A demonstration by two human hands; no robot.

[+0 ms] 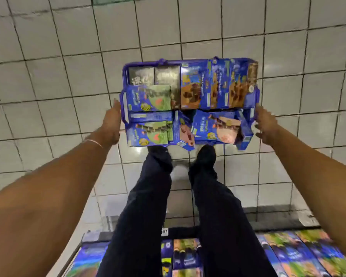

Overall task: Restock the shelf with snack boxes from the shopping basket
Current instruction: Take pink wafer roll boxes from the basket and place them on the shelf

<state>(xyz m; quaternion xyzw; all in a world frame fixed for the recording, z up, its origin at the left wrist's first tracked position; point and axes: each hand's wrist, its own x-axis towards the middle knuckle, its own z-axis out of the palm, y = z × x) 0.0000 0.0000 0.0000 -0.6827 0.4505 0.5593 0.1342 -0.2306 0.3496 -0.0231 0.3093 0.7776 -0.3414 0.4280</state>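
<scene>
Basket (125,76): purple, at 12 o'clock from the feet, low over the tiled floor; whether resting on the tiles or just lifted cannot be told.
Snack boxes (195,92): packed to the rim; upper row stood on edge, lower row lying flat or tilted, probably to squeeze the most in; one blue box at the lower right corner sticking out past the rim.
Dark boxes (141,78): two at the basket's 10 o'clock corner, lying face up, print blurred.
Left hand (112,124): at the basket's 9 o'clock side, palm pressed to the wall, fingers flat and together rather than curled round anything.
Right hand (265,124): at the 3 o'clock side, mirrored; fingers partly bent at the rim, true grip or mere press not clear in the blur.
Why held so: likely squeezed from both sides because the load is too full and heavy for the handles.
Shelf (300,254): at 6 o'clock, behind the legs, already lined with similar blue and green boxes.
Stage: judged early; no box out of the basket yet.
Risk: the overhanging box may tip out if the basket tilts.
</scene>
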